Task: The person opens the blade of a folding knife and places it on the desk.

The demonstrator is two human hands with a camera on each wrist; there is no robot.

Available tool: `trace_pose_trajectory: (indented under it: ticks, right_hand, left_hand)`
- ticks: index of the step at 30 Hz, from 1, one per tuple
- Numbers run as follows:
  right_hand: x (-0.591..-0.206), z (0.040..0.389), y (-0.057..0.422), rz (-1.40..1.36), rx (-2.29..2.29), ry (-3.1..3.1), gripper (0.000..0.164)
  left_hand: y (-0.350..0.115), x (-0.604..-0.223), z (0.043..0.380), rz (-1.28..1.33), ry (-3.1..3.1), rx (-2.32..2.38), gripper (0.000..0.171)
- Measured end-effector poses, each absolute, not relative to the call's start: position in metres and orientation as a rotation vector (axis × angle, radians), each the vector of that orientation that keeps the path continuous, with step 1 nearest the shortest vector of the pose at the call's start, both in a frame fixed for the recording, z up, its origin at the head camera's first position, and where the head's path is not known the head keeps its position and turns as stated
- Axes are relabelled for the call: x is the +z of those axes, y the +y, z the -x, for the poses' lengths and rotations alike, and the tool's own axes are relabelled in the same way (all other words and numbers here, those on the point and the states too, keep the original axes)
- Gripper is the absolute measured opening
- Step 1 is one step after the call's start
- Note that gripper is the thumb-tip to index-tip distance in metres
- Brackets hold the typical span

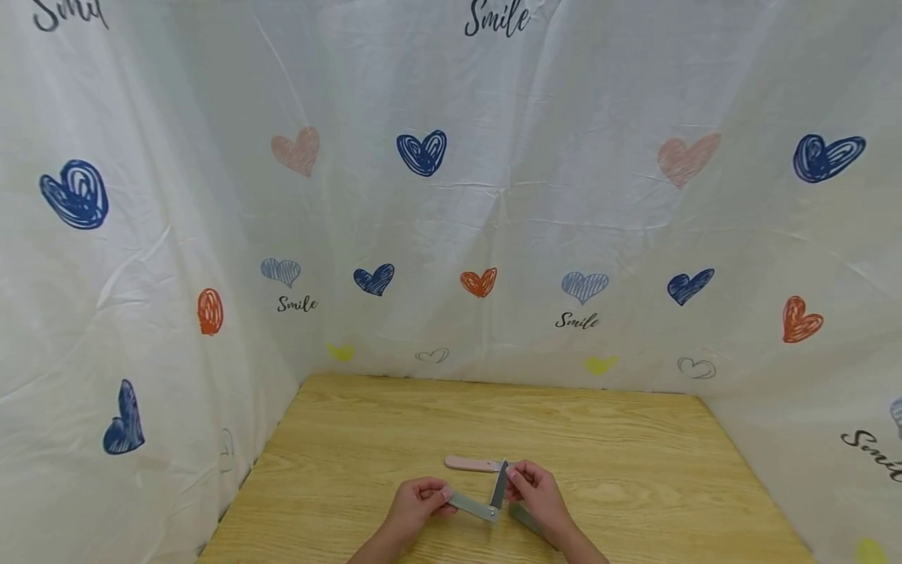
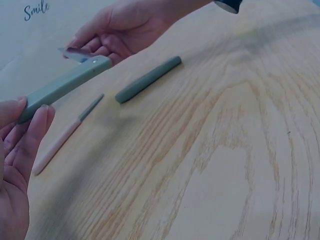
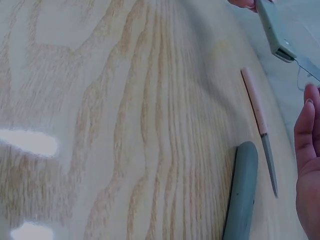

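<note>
A folding knife with a pale green handle [image 1: 470,504] is held above the table, its blade [image 1: 499,487] swung partway out and pointing up and away. My left hand [image 1: 417,501] pinches the far end of the handle between thumb and fingers. With thumb and fingertips my right hand [image 1: 541,495] pinches the blade near its tip. Below, a pink-handled knife [image 2: 59,145] lies on the table with its blade out, partly behind the held blade in the head view. A second, darker green handle [image 3: 244,185] lies beneath my right hand, no blade showing.
The wood-grain table [image 1: 338,439] is bordered at the back and both sides by a white cloth [image 1: 521,235] printed with hearts and "Smile". Its back edge runs just beyond the knives.
</note>
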State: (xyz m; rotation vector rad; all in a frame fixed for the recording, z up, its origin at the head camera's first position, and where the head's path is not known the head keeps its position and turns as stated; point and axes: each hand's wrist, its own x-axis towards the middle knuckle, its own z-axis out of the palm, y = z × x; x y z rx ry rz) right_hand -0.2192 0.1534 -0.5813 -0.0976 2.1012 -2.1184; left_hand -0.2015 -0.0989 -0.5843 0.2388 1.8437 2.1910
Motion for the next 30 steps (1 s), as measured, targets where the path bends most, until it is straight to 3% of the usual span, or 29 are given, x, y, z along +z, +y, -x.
trace_pose_trajectory:
  ticks: [8,16,24,30]
  right_hand:
    - [-0.577,0.224,0.159,0.191,-2.069,2.072,0.032]
    - [-0.582,0.220,0.166,0.011,-2.261,1.928,0.006]
    - [-0.588,0.212,0.161,-0.157,-2.449,1.732,0.018]
    - [-0.596,0.210,0.167,-0.291,-2.486,1.754,0.012]
  left_hand:
    - [-0.100,-0.587,0.199,-0.201,1.843,2.177,0.034]
    - [-0.098,-0.589,0.204,0.006,1.829,2.377,0.023]
    - [-0.088,-0.589,0.209,0.157,1.704,2.530,0.012]
    - [-0.077,-0.591,0.210,0.186,1.756,2.498,0.020]
